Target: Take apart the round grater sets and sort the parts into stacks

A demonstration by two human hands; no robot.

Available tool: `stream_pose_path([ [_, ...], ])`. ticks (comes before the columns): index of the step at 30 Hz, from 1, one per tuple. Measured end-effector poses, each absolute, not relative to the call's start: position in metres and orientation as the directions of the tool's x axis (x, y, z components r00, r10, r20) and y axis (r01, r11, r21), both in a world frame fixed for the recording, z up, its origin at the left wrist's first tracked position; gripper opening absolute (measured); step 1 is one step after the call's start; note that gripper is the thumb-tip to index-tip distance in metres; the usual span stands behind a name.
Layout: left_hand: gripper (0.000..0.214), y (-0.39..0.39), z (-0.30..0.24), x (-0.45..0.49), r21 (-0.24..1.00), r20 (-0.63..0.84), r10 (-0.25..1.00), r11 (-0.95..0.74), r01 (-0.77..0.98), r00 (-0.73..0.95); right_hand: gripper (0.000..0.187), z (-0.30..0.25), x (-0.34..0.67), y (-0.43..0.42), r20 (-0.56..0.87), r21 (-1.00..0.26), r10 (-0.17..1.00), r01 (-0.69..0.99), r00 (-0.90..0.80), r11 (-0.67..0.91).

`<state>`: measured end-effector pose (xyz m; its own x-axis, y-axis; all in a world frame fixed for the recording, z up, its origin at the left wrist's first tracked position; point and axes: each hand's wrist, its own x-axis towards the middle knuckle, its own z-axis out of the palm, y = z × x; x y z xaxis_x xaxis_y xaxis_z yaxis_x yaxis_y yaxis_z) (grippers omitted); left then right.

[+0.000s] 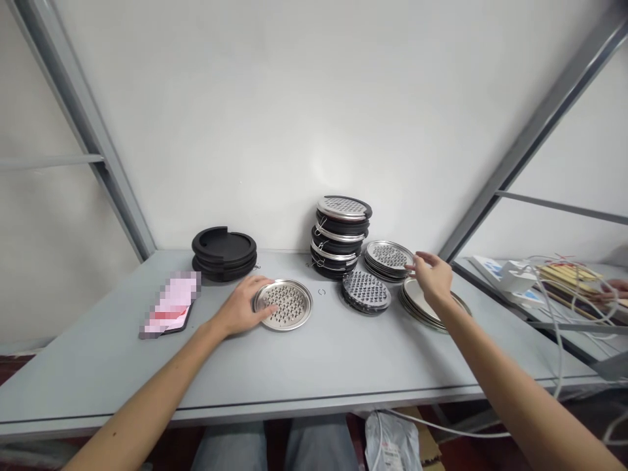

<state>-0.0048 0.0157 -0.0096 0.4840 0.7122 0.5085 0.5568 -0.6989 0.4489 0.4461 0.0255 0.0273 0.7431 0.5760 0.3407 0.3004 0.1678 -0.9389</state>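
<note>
My left hand [245,305] grips a round metal grater disc [289,306] at its left rim, thumb on top and fingers at the far edge. The disc lies on the table. Over on the right, my right hand [432,275] reaches across a stack of plain round metal plates [417,297]. Its fingers are apart at the right rim of a stack of grater discs [390,254]; whether they touch it I cannot tell. In front of that stack sits a smaller pile of dark-edged grater discs [366,291]. A small metal ring [321,292] lies beside the left-hand disc.
Near the wall stands a tall stack of black holders with grater discs [343,229]. Black round holders [224,255] are piled at the back left, with a phone [171,304] before them. Beyond the right frame post are white cables [549,294] and another person's hand [613,291].
</note>
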Motion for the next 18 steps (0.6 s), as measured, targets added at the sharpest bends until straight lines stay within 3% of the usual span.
stream_pose_path([
  [2,0.081,0.016,-0.014,-0.005,0.434,0.391,0.736,-0.677,0.594,0.553,0.023,0.030,0.416,0.009,0.534,-0.826,0.612,0.515,0.584,0.229],
  [4,0.105,0.016,-0.019,-0.006,0.428,0.288,0.757,-0.649,0.629,0.586,0.023,0.030,0.379,-0.006,0.643,-0.723,0.649,0.602,0.406,0.340],
  [7,0.114,0.016,-0.022,-0.007,0.439,0.229,0.772,-0.626,0.645,0.593,0.024,0.024,0.319,-0.017,0.638,-0.561,0.769,0.656,-0.046,0.504],
  [10,0.111,0.017,-0.021,-0.007,0.453,0.258,0.761,-0.639,0.621,0.595,0.027,0.013,0.273,-0.009,0.556,-0.328,0.746,0.727,-0.368,0.603],
  [13,0.108,0.017,-0.018,-0.008,0.467,0.281,0.758,-0.644,0.606,0.589,0.027,0.001,0.251,0.005,0.506,-0.166,0.751,0.806,-0.425,0.568],
  [18,0.104,0.020,-0.019,-0.014,0.481,0.266,0.761,-0.637,0.603,0.591,0.041,-0.018,0.252,0.007,0.395,-0.026,0.843,0.913,-0.366,0.408],
])
